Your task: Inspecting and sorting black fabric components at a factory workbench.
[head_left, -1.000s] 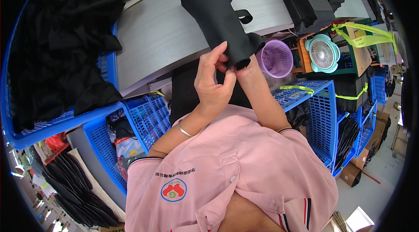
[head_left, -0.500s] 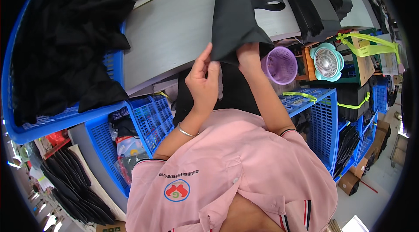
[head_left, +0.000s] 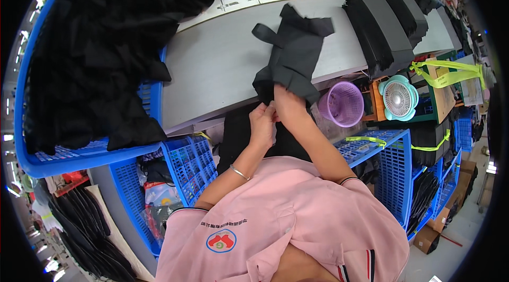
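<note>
A black fabric pouch with a small loop at its left side stands up from my hands over the front edge of the grey table. My right hand is at its lower, open end, closed on the cloth, with the fabric draped over part of the fingers. Against it, my left hand pinches at the pouch's lower left edge, its fingertips touching the right hand. What lies between the fingertips is mostly hidden.
A blue crate heaped with black cloth stands at the left. On the right are stacks of black pieces, a purple basket and a small turquoise fan. Another blue crate stands beside my right arm.
The pouch has turned, its loop swinging from the right side to the left, and it is more crumpled. My left hand has come right to meet my right hand, its fingers now closed.
</note>
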`<state>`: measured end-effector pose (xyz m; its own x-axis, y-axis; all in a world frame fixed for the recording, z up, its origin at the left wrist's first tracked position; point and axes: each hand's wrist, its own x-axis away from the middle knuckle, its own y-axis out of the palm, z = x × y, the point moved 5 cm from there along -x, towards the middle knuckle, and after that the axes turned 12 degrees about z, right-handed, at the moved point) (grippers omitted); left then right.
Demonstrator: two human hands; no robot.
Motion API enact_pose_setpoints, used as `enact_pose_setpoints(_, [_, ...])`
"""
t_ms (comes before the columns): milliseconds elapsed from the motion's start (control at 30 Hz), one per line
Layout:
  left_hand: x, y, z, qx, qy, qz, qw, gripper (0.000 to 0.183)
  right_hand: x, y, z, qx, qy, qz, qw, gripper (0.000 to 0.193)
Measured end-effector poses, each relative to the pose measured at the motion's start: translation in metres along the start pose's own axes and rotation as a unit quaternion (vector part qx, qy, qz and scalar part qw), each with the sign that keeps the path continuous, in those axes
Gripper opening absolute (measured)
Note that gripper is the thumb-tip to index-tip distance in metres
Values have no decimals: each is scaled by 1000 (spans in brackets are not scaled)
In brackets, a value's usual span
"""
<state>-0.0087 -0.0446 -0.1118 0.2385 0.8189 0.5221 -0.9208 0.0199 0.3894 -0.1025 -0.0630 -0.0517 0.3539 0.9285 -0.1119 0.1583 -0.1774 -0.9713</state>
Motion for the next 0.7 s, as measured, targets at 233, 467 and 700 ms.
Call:
enact_pose_setpoints(233, [-17, 9, -13, 16, -38, -56, 998, 13, 0, -25, -11, -24, -147, 277, 949, 29])
enact_pose_setpoints(467, [-28, 10, -6, -1, -31, -67, 997, 20, -25, 26, 11, 19, -167, 236, 957, 29])
enact_pose_setpoints(700, [0, -21, 79, -232, 362, 155, 890, 41, -33, 37, 8, 3, -119, 81, 990, 29])
